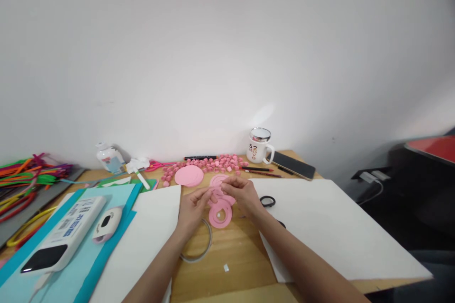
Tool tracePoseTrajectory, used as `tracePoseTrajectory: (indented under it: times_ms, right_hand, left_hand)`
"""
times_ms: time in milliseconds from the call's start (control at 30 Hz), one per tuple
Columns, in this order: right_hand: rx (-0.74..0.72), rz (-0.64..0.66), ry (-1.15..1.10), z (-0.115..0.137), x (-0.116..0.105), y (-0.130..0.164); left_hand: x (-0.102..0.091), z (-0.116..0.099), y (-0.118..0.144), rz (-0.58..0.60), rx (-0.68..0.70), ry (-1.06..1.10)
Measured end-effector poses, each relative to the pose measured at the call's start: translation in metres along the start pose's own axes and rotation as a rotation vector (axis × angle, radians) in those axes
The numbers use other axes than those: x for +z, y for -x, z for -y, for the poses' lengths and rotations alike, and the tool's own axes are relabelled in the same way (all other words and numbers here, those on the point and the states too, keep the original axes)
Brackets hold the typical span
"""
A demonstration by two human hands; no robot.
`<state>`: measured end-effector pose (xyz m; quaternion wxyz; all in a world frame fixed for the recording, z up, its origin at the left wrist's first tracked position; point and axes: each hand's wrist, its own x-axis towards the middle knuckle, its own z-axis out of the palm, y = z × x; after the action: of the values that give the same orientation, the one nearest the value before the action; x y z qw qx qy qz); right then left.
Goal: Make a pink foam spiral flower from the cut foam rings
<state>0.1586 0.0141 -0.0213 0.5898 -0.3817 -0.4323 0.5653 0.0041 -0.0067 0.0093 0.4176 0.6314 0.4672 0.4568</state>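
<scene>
My left hand [194,206] and my right hand [242,194] meet over the middle of the wooden table [238,251]. Between their fingertips they pinch a small pink paper piece [217,191]. Just below them lies a pink paper ring [220,216]. A pink paper disc [189,175] rests farther back, beside a heap of small pink rolled pieces [213,163]. A roll of clear tape [204,241] lies under my left wrist.
White sheets [330,227] lie right and left [149,227], blue sheets [42,270] at left under a white power bank [64,239] and small device [107,222]. Pipe cleaners [24,180], scissors [158,166], pencils [258,170], mug [259,146], phone [294,164] along the back.
</scene>
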Motion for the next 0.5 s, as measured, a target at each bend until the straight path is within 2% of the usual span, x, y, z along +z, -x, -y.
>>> tracePoseTrajectory:
  times_ms: [167, 333, 500]
  right_hand:
    - [-0.006, -0.004, 0.067, 0.0024, 0.0009, 0.0007]
    - [0.014, 0.053, 0.034, 0.0042, 0.0025, 0.0012]
    - [0.003, 0.035, -0.024, 0.0007, 0.0009, 0.0006]
  left_hand:
    - [-0.0005, 0.0016, 0.0002, -0.036, 0.009, -0.006]
    - [-0.0012, 0.0026, 0.0001, -0.04, 0.016, -0.015]
    - [-0.0007, 0.0007, 0.0004, -0.034, 0.03, -0.012]
